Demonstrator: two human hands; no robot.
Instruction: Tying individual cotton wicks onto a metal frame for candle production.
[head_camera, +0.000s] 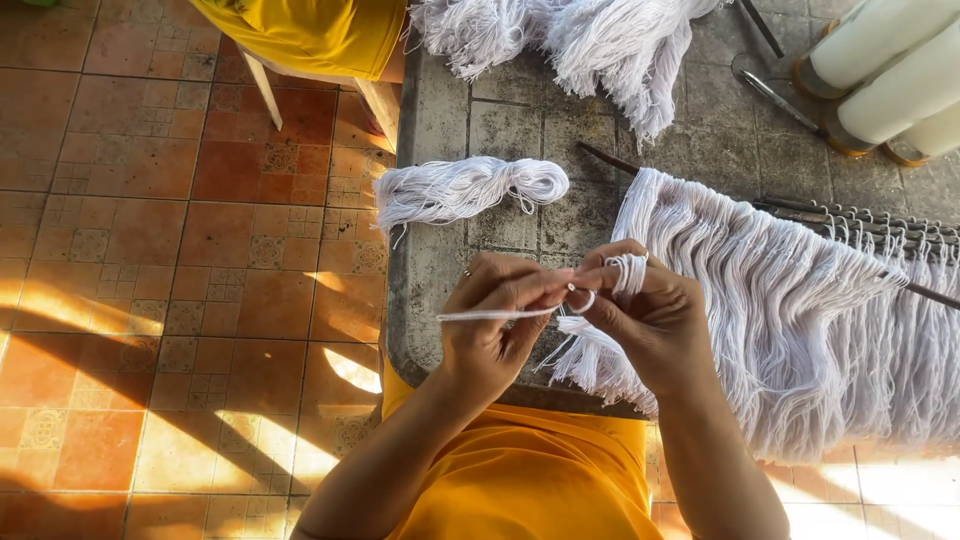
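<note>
Two hands meet over the near edge of the stone table (440, 110), which serves as the reference for every position below. The left hand (495, 320) is closed in a pinch on a short white cord strand (495, 315), whose free end projects toward the table's left edge. The right hand (650, 315) is closed around a small coil of white cord (628, 270) wound over its fingertips, with a loop hanging between the two hands. Both grips sit just above the table's near edge.

A white cord fringe (790, 330) hangs from a metal rod (880, 225) and drapes over the table's right portion and past its near edge. A loose cord bundle (465, 190) lies near the table's left edge. A larger cord heap (590, 40) lies at the far edge, with white thread cones (890, 70) at the far right corner.

Probable faults: the loop slackens if either pinch relaxes, so the knot forms loose or uneven. The free strand can snag the adjacent fringe strands, because they lie touching the right hand. Pulling sideways may drag the fringe along the rod.
</note>
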